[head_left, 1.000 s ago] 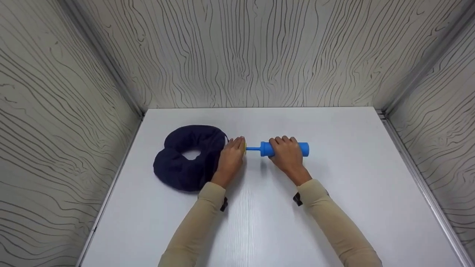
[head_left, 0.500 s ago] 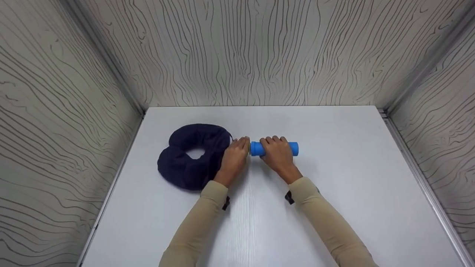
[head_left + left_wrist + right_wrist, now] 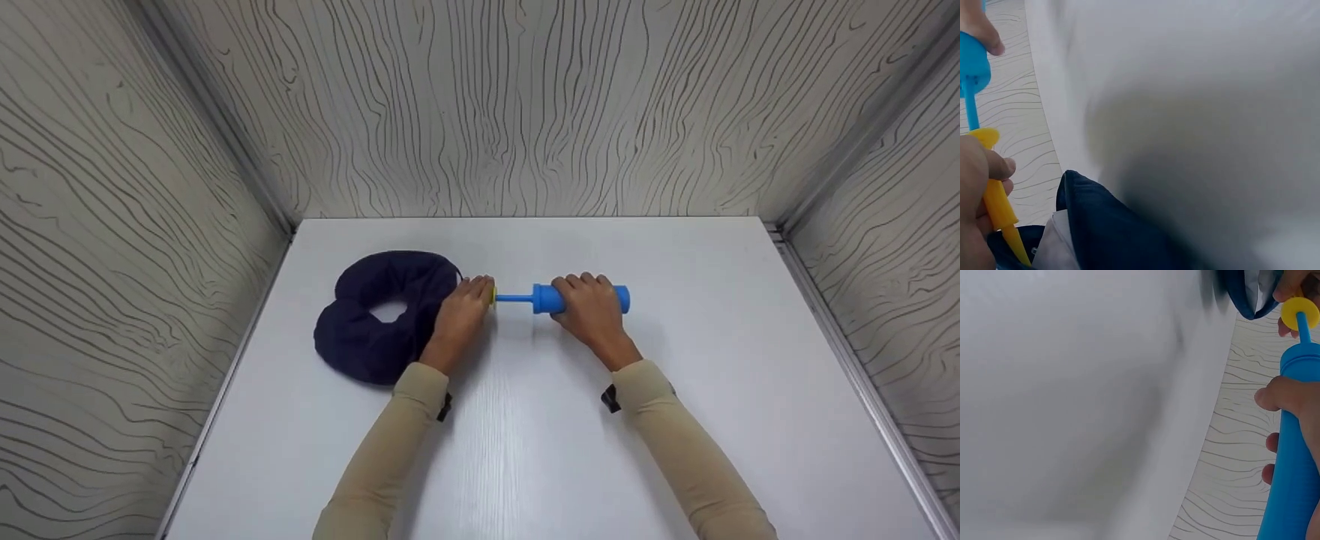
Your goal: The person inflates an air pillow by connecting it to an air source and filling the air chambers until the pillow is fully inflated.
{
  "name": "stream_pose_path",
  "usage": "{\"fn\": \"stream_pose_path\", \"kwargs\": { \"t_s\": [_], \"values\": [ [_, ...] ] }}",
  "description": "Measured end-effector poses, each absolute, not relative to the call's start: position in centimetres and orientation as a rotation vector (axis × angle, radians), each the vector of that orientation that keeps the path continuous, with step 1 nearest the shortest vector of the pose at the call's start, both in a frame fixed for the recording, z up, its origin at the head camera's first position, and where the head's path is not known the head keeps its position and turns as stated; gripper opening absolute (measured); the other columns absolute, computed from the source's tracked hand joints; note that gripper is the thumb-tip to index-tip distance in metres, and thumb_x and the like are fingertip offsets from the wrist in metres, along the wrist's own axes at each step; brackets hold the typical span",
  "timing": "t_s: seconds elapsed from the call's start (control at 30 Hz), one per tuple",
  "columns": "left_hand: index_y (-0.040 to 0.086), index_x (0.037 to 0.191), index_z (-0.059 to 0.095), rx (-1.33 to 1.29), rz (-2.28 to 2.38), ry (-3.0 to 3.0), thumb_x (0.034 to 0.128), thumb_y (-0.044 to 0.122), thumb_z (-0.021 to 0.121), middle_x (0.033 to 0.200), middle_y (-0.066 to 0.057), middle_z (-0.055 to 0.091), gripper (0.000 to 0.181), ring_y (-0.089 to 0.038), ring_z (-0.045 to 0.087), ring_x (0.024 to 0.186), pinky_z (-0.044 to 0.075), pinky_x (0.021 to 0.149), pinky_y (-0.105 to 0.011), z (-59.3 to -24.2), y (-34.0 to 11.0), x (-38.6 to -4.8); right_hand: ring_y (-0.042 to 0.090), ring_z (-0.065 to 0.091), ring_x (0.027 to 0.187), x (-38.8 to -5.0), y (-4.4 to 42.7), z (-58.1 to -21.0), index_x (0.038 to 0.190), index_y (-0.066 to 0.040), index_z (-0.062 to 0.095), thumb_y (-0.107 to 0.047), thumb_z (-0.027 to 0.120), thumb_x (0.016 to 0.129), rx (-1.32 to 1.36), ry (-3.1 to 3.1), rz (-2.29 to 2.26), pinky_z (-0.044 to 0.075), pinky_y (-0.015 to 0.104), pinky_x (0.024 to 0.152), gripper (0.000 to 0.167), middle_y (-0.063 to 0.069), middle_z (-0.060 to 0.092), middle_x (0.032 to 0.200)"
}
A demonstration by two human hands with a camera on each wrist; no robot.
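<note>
A blue hand pump lies sideways above the white table, its thin blue rod drawn out toward a yellow end piece. My right hand grips the blue barrel, fingers curled round it in the right wrist view. Around the yellow handle and nozzle my left hand is curled, beside the navy neck pillow. In the left wrist view the yellow tip runs into an opening in the navy cover, where pale lining shows. Where the tip ends is hidden.
The white table carries the pillow on its left half. Wood-grain panels stand behind and at both sides, with metal rails along the side edges.
Half a second ago the barrel was pushed up against my left hand. My right hand has since moved right with the barrel, baring the rod; my left hand shifted slightly left.
</note>
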State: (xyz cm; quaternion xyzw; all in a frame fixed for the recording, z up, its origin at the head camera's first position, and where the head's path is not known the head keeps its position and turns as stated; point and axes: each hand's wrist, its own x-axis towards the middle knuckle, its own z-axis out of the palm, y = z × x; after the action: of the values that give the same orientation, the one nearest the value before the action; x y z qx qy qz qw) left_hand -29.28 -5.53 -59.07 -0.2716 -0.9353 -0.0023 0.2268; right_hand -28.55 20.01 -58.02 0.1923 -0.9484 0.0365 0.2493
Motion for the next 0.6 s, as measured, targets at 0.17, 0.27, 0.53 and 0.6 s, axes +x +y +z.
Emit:
{"fn": "stream_pose_path", "kwargs": {
  "t_s": [0.17,0.27,0.53,0.6],
  "values": [
    [0.0,0.134,0.069,-0.739,-0.008,-2.578,0.0946,-0.006,0.069,0.135,-0.011,0.074,0.04,-0.022,0.07,0.128,0.053,0.116,-0.035,-59.1,-6.2,-29.4,0.036,0.077,0.1,-28.4,21.7,-58.0,0.121,-0.011,0.076,-0.034,0.098,0.075,0.494,-2.598,0.132,0.064,0.056,0.092,0.055,0.012,0.082,0.109],
    [0.001,0.134,0.07,-0.732,-0.009,-2.589,0.0949,-0.005,0.069,0.135,-0.01,0.074,0.039,-0.022,0.07,0.128,0.053,0.116,-0.035,-59.2,-6.5,-29.5,0.037,0.077,0.101,-28.4,22.5,-57.9,0.121,-0.011,0.076,-0.033,0.097,0.077,0.464,-2.625,0.14,0.063,0.056,0.093,0.054,0.013,0.082,0.109],
    [0.0,0.135,0.07,-0.7,-0.066,-2.615,0.0938,-0.007,0.07,0.136,-0.011,0.074,0.042,-0.023,0.071,0.128,0.054,0.115,-0.037,-59.1,-7.0,-29.5,0.039,0.076,0.104,-28.3,24.0,-57.7,0.122,-0.012,0.076,-0.031,0.097,0.077,0.401,-2.657,0.146,0.061,0.059,0.096,0.053,0.014,0.081,0.111],
    [0.0,0.135,0.07,-0.693,-0.089,-2.613,0.0932,-0.008,0.07,0.135,-0.012,0.074,0.042,-0.023,0.071,0.127,0.054,0.115,-0.038,-59.0,-6.9,-29.4,0.038,0.076,0.105,-28.2,24.2,-57.6,0.122,-0.012,0.076,-0.031,0.097,0.077,0.395,-2.657,0.137,0.061,0.059,0.096,0.053,0.014,0.081,0.112]
  ]
}}
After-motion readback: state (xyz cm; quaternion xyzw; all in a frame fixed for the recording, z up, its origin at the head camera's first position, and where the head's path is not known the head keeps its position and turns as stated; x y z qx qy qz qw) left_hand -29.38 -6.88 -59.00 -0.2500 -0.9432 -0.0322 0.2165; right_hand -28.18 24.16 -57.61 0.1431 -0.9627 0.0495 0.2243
